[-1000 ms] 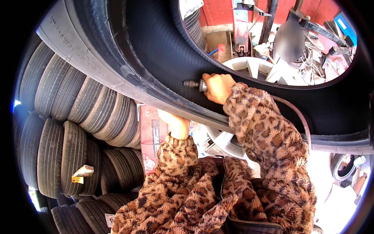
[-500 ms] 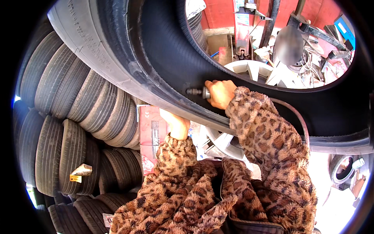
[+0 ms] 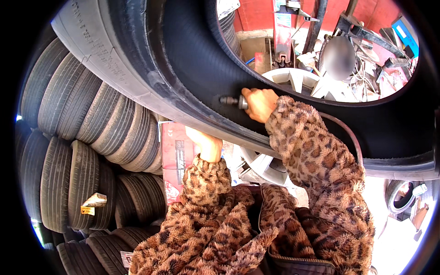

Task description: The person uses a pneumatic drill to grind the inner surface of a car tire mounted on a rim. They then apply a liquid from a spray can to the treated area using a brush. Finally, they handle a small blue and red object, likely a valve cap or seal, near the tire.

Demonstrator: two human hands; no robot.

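A large black tire (image 3: 188,78) fills the upper part of the view, tilted so its hollow inside faces me. My right hand (image 3: 261,105) reaches into it, fingers wrapped round an air die grinder (image 3: 242,101). The tool's blurred tip (image 3: 226,100) points left, at or close to the tire's inner wall; I cannot tell whether it touches. From behind my sleeve a thin hose (image 3: 347,131) curves along the tire. My left hand (image 3: 209,145) is below the tire's near sidewall, against its underside, and the tire hides its fingers.
Stacked used tires (image 3: 57,183) line the left side. A red box (image 3: 173,158) stands beside my left hand. Below the tire is a silver wheel rim (image 3: 268,166), with another rim (image 3: 293,79) visible through the opening. Metal equipment and clutter lie beyond; a smaller tire (image 3: 400,197) is at right.
My right hand and the grinder have shifted slightly upward along the tire's inside. The left hand stays in place under the tire. The whole view has moved a little.
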